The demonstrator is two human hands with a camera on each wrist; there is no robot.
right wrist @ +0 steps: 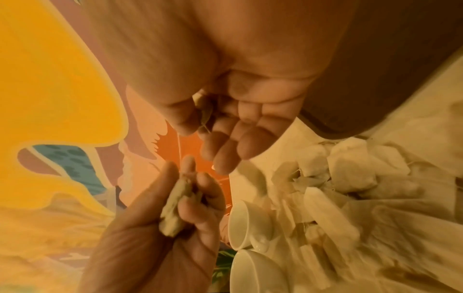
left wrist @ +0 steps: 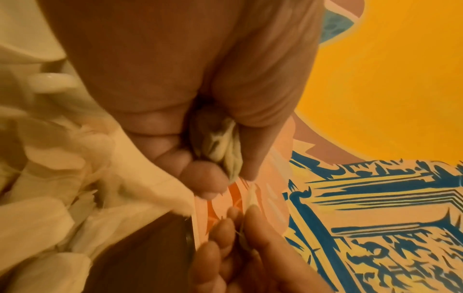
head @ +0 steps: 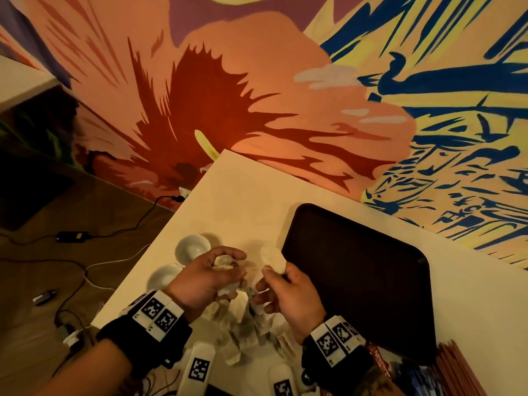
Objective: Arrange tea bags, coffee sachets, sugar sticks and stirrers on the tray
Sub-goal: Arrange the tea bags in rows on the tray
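My left hand (head: 220, 270) is curled round a crumpled tea bag (head: 223, 262), seen close in the left wrist view as a tea bag (left wrist: 223, 146) between thumb and fingers. My right hand (head: 274, 284) pinches that bag's thin string (head: 254, 269), which runs taut between the two hands; the right wrist view shows the string (right wrist: 179, 144) hanging from thumb and forefinger. Both hands hover above a loose pile of tea bags (head: 245, 327) on the white table (head: 237, 201). The dark tray (head: 360, 281) lies to the right, nothing visible on it.
Two white cups (head: 192, 247) stand left of the hands, and a white oval dish (head: 273, 258) sits beside the tray's left edge. Red sachets and brown sticks (head: 457, 370) lie at the near right. A painted wall backs the table; cables run over the floor at left.
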